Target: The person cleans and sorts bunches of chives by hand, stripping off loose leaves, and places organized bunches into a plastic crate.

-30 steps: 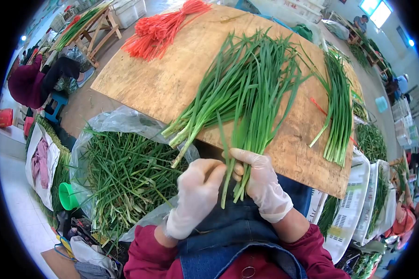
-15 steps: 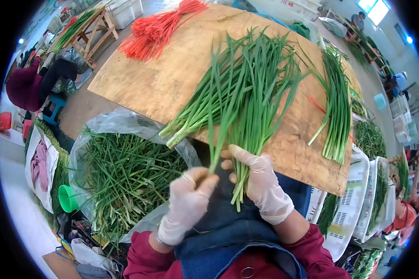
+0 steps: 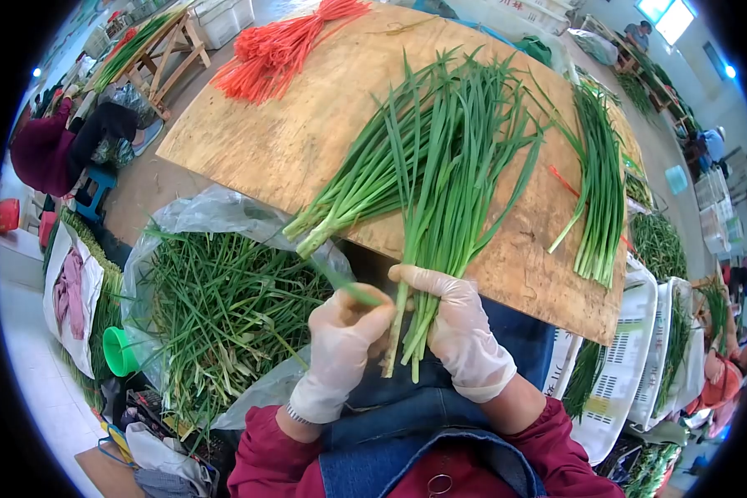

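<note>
Both hands wear pale translucent gloves. My right hand [image 3: 456, 328] is closed round the lower stalks of a green leafy bunch [image 3: 452, 191], whose leaves lie over the wooden board [image 3: 257, 149]. Pinched in my left hand [image 3: 344, 344] is a short green leaf piece [image 3: 353, 292], blurred at its tip, just left of the bunch's stalk ends. Another pile of stalks [image 3: 353, 195] rests on the board to the left, partly under the bunch. Farther right lies a separate bunch [image 3: 602, 199] with a red strip [image 3: 563, 179] beside it.
Red ties [image 3: 282, 54] lie at the board's far left. Below left stands a plastic-lined container of loose leaves [image 3: 224, 315], beside a green cup [image 3: 120, 351]. White crates [image 3: 614, 390] stand at the right. A person [image 3: 50, 153] sits at the far left.
My left hand drew a stalk down from the pile, and that stalk now lies along the left side of the bunch. A short leaf piece now shows in my left hand.
</note>
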